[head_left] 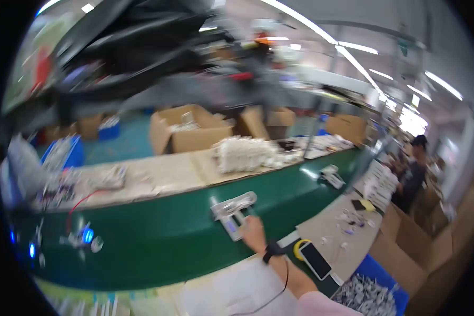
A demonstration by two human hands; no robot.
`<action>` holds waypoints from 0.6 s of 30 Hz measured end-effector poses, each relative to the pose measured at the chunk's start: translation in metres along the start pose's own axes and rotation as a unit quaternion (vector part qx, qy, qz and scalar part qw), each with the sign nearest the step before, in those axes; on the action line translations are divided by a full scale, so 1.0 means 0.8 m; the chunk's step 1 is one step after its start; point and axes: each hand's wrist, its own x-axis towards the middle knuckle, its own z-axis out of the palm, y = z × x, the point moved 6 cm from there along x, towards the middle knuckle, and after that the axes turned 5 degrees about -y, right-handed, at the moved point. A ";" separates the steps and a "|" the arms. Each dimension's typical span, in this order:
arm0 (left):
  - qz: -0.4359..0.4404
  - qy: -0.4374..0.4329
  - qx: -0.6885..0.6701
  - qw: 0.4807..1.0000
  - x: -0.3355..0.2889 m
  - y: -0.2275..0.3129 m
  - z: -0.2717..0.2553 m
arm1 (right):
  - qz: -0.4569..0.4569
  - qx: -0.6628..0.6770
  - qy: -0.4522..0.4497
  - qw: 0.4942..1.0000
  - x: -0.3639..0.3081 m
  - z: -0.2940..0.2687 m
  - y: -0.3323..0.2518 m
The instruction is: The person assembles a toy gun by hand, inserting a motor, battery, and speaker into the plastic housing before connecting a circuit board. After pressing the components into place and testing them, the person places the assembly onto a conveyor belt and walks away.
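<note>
My right hand (254,234), with a dark band and a thin cord at its wrist, reaches out over the green conveyor belt (163,226). Its fingers are closed on the near side of a white plastic frame-like part (234,209) with openings in it. That part lies on or just above the belt; which of the two I cannot tell. My left hand is out of view. Farther along the belt to the right sits another white part (332,176). On the left, small devices with blue lights (88,235) rest on the belt, one with a red wire.
Beyond the belt, a stack of white parts (245,154) stands on a cardboard-covered ledge before an open carton (203,138). At right are a phone (316,260), yellow tape (299,249), a blue bin (400,301) of small parts, cartons (405,247) and another person (413,171).
</note>
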 end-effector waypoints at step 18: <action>0.048 -0.085 -0.001 0.995 0.023 -0.089 -0.003 | -0.053 0.179 -0.031 0.982 -0.170 -0.031 -0.036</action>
